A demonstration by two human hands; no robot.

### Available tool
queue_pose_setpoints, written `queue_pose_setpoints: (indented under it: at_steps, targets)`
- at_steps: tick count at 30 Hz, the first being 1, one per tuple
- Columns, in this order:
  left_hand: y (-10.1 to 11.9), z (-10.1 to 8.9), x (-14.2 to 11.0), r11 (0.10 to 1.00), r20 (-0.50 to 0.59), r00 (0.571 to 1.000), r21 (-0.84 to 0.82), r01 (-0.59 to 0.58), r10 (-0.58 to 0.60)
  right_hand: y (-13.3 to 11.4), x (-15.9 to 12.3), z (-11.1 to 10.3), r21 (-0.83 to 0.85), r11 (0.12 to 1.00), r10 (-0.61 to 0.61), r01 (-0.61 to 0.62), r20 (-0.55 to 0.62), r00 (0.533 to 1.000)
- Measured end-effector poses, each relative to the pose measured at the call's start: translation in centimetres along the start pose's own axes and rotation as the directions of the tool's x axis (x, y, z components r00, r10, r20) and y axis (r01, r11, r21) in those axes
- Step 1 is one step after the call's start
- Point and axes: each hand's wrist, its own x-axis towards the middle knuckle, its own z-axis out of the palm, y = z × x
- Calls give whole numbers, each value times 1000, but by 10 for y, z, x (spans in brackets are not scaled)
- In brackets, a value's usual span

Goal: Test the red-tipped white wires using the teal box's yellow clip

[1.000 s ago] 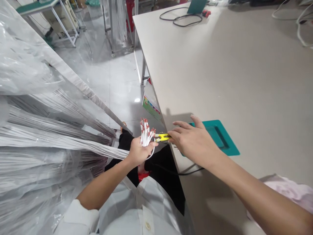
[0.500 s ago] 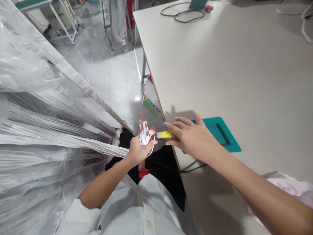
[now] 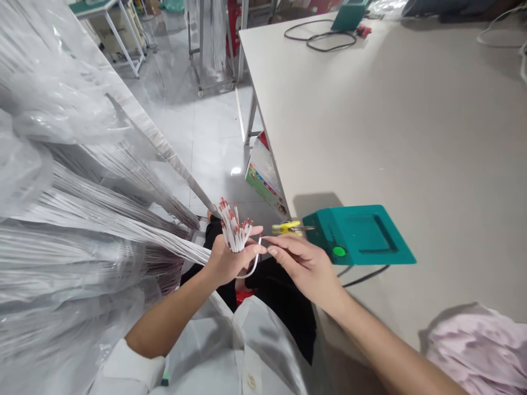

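Observation:
My left hand (image 3: 228,255) is closed around a bundle of white wires (image 3: 234,241), their reddish tips pointing up. One single white wire (image 3: 257,263) bends out of the bundle and curves up past my left thumb. At its tip my right hand (image 3: 300,263) pinches thumb and forefinger together; whatever is between them is too small to make out. Just beyond that hand, a green box (image 3: 325,233) with a round green button or light (image 3: 339,251) sits on the table. A yellow clip (image 3: 287,227) sticks out from its left side past the table edge.
Long white wires (image 3: 164,241), partly under clear plastic, hang over a rail (image 3: 164,148) on my left. The pale table (image 3: 391,126) carries a pink cloth (image 3: 477,345) at the near right and a black cable (image 3: 329,44) far off. A printed carton (image 3: 263,181) stands below the table edge.
My right hand has come off the green box and yellow clip, moving left and closing into a pinch beside the single wire. The box's button now shows. My left hand still holds the bundle.

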Motion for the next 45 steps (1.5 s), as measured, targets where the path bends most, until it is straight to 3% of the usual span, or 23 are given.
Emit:
queue_pose_setpoints:
  at_steps: [4,8,12,14,15,17,19,20,22,24,26,30,35,38,40,43,45]
  targets:
    - [0,-7,-7,999,146,988,11,-51,49,8,2,13,428,861,224,-275,166,960]
    - [-2,-12,-10,998,289,956,16,-57,50,11,0,21,605,693,297,-392,256,920]
    - [-4,-13,-10,997,316,949,74,-35,10,11,-5,28,689,556,350,-465,314,883]
    - [-5,-12,-10,993,303,953,102,-51,18,11,-5,29,667,592,355,-453,289,889]
    - [-6,-10,-9,992,276,961,109,-58,26,11,-5,28,626,650,351,-431,256,901]
    - [-8,-8,-7,992,173,984,113,-56,35,11,-5,26,462,820,302,-338,153,941]
    - [-12,-8,-4,993,24,999,106,-43,41,12,-4,22,187,970,157,-155,5,988]
    - [-13,-8,-2,994,-39,998,102,-39,43,12,-5,21,34,999,42,-40,-61,997]
    - [-15,-9,-1,993,-100,994,114,-38,49,12,-5,20,-207,964,-194,166,-126,973]
    - [-14,-9,-2,988,-74,996,146,-48,59,11,-6,20,-290,919,-316,268,-129,940]
    - [-12,-7,-5,978,11,997,194,-74,74,9,-6,22,-238,938,-287,251,-130,949]
    - [-8,-1,-11,961,136,986,246,-123,92,4,-4,25,0,999,-38,38,-119,992]
    - [-8,-3,-11,967,90,994,240,-85,65,1,-6,26,185,974,144,-129,-72,987]
    - [-10,-6,-10,984,7,996,154,-84,84,3,-9,28,193,975,129,-113,-75,989]
    - [-13,-6,-8,994,-123,989,73,-77,86,4,-11,29,171,983,83,-68,-83,993]
    - [-16,-8,-3,993,-362,929,-57,-107,80,8,-12,29,122,992,32,-20,-96,995]
    - [-16,-11,0,978,-446,890,-126,-169,97,10,-12,28,90,996,16,-6,-114,993]
